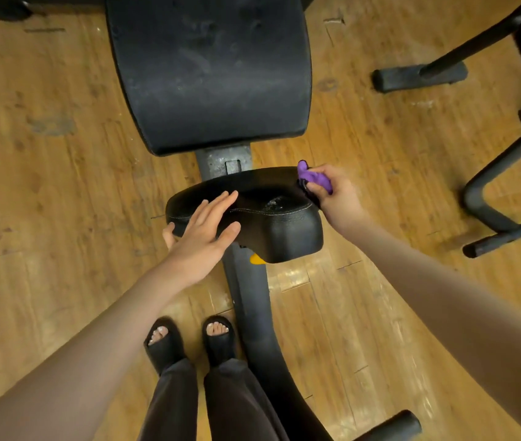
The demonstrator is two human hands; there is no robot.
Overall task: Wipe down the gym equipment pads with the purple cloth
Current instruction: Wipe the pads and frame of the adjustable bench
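A small black seat pad (272,218) sits in the middle of the view, shiny with a wet patch on top. Beyond it lies a larger, dusty black back pad (208,71) on the same bench. My left hand (203,232) rests flat on the seat pad's left half with straight fingers, the thumb over its near edge. My right hand (332,194) grips the bunched purple cloth (311,178) against the seat pad's far right corner.
The bench's dark metal frame (253,313) runs toward me over the wooden floor (61,186), ending in a foot bar (393,424). Black legs of another machine (491,192) stand at the right. My sandalled feet (189,342) are just left of the frame.
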